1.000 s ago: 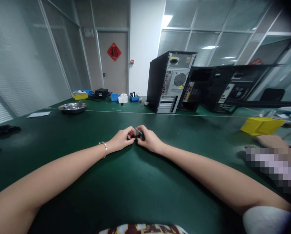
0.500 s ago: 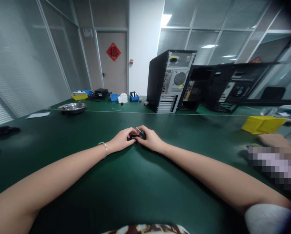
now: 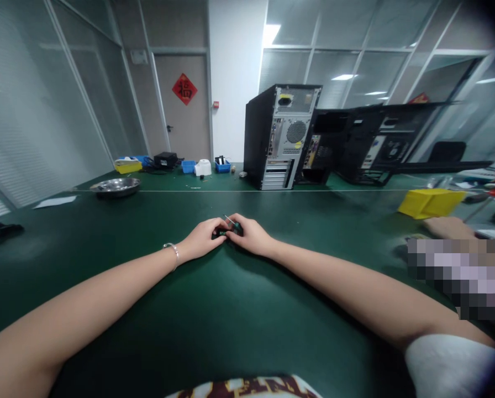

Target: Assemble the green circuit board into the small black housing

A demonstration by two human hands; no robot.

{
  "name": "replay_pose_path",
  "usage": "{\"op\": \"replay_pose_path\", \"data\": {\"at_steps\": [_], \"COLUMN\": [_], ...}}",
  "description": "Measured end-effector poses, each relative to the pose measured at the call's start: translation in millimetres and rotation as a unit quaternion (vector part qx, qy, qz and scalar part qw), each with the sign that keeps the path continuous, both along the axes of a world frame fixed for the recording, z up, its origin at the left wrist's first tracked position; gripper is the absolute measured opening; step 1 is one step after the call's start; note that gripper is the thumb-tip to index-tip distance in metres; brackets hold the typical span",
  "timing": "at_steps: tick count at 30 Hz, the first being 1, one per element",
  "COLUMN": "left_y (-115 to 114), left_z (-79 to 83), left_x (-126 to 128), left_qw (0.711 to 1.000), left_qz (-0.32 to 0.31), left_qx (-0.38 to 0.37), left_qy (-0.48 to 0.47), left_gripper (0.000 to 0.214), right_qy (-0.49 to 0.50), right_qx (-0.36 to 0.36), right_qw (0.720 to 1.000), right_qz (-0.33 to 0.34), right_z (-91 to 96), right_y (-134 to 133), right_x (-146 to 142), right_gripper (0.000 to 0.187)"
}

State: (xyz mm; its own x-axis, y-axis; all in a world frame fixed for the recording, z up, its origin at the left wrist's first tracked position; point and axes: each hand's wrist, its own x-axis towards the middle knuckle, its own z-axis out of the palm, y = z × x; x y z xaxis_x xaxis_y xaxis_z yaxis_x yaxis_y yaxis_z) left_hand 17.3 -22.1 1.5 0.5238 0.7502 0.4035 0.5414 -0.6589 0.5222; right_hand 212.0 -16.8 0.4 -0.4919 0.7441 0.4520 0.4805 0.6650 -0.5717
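Observation:
My left hand (image 3: 203, 239) and my right hand (image 3: 251, 236) meet over the middle of the green table (image 3: 235, 315). Between the fingertips is a small black piece with bits of green (image 3: 221, 232), mostly covered by fingers; its kind is too small to tell. My left fingers are closed on it, and the right thumb touches its near side. Held in my right hand is a small screwdriver (image 3: 237, 226), its thin metal shaft slanting up to the left from a dark teal handle largely hidden in the palm.
A computer tower (image 3: 280, 138) stands beyond my hands, with opened cases (image 3: 367, 146) to its right. A metal bowl (image 3: 117, 187) sits far left, and a yellow bin (image 3: 431, 203) right. Another person's hand (image 3: 448, 228) rests at the right edge. Small blue trays (image 3: 222, 166) line the back.
The view has turned slightly, so the surroundings shift left. My hands keep their hold on the small black piece and the screwdriver. More of the right side has come into view.

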Motion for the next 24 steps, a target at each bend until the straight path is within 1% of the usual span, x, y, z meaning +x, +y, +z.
{"op": "replay_pose_path", "data": {"at_steps": [4, 8, 13, 21, 23, 24], "left_y": [-1.0, 0.3, 1.6, 0.9, 0.9, 0.9], "left_z": [0.7, 1.0, 1.5, 0.7, 0.7, 0.7], "left_x": [0.3, -1.4, -2.9, -2.1, -2.3, -2.3], "left_qw": [1.0, 0.998, 0.995, 0.994, 0.994, 0.994], "left_qz": [0.013, 0.055, 0.089, 0.088, 0.087, 0.087], "left_qx": [-0.003, -0.001, -0.009, -0.019, -0.021, -0.023], "left_qy": [-0.007, -0.027, -0.049, -0.056, -0.061, -0.063], "left_gripper": [0.02, 0.018, 0.018, 0.017, 0.018, 0.018], "right_qy": [0.012, 0.029, 0.045, 0.046, 0.055, 0.065], "right_qx": [0.007, 0.021, 0.029, 0.032, 0.041, 0.049], "right_qw": [1.0, 0.999, 0.999, 0.998, 0.998, 0.997], "right_qz": [0.006, 0.002, -0.009, 0.01, 0.002, -0.004], "right_z": [-0.4, -2.8, -4.5, -6.6, -2.9, 2.2], "right_y": [0.3, 2.8, 4.8, 2.9, 1.8, -0.3], "right_x": [1.3, 2.0, 1.2, 0.6, -0.6, -1.0], "right_gripper": [0.018, 0.016, 0.021, 0.019, 0.017, 0.015]}}
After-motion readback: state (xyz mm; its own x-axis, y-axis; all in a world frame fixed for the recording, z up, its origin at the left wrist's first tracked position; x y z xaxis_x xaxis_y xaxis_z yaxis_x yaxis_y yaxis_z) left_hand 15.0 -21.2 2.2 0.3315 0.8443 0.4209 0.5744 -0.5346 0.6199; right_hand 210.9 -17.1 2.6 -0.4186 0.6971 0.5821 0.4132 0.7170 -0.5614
